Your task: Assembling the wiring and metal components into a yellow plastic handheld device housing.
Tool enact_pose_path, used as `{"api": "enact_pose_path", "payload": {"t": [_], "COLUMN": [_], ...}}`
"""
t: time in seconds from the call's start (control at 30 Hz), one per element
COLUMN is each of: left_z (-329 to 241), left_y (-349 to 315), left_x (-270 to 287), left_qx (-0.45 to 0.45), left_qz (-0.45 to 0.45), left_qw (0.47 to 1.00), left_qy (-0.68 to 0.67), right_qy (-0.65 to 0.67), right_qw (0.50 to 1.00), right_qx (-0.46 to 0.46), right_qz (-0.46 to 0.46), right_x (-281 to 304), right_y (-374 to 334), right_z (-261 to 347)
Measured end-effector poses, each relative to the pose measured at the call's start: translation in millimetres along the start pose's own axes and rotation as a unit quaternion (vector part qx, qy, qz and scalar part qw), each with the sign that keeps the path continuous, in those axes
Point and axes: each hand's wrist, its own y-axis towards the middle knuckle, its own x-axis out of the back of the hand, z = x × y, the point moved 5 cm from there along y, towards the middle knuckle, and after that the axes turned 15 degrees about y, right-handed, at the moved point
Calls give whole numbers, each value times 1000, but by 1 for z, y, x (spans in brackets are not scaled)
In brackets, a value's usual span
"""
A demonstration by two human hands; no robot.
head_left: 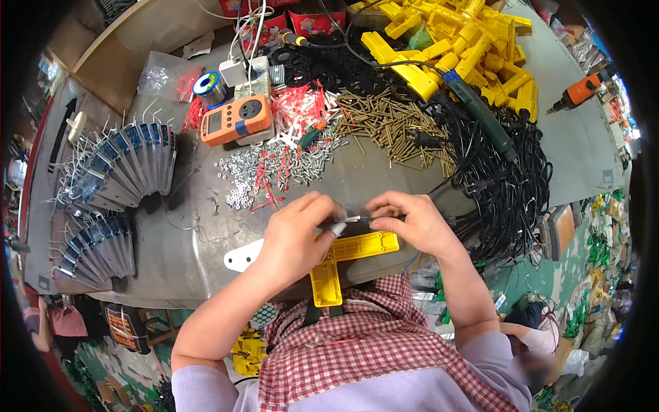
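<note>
My left hand (298, 237) and my right hand (412, 221) meet over the near edge of a grey metal worktable (384, 175). Between their fingertips runs a thin wire with a small metal end (353, 219); each hand pinches one side of it. Under the hands lies a yellow T-shaped plastic part (328, 278), its stem pointing toward me. A flat white plate (240, 257) pokes out from beneath my left hand.
A bundle of black cables (511, 182) lies right of my hands. Brass screws (391, 123), silver washers and screws (264, 172), red-and-white terminals (298, 106), an orange meter (237, 119), fanned small circuit boards (120, 172) and stacked yellow parts (460, 41) cover the table.
</note>
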Motion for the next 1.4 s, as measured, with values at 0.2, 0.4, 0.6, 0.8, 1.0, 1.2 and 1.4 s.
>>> {"api": "enact_pose_path", "payload": {"t": [0.2, 0.4, 0.6, 0.8, 1.0, 1.2, 1.4], "left_z": [0, -1, 72, 87, 106, 119, 98], "left_y": [-10, -33, -46, -8, 6, -3, 0], "left_x": [0, 9, 26, 22, 21, 23, 27], "left_qx": [-23, -39, 51, -54, -92, 12, -92], "left_qz": [-13, 0, -34, -67, -60, -64, -89], "left_qw": [1000, 992, 961, 925, 926, 959, 934], "left_qy": [16, 123, 270, 370, 360, 274, 333], "right_qy": [-33, -119, 19, 134, 171, 227, 168], "right_qw": [996, 983, 987, 967, 966, 968, 983], "right_qx": [-53, 106, -128, -158, -145, -98, -78], "right_qz": [62, 95, 96, 149, 126, 32, 8], "right_x": [-9, -38, -23, -49, -45, -37, -37], "right_y": [-6, -5, 15, 12, 16, 28, 32], "right_z": [0, 17, -34, -40, -43, -47, -47]}}
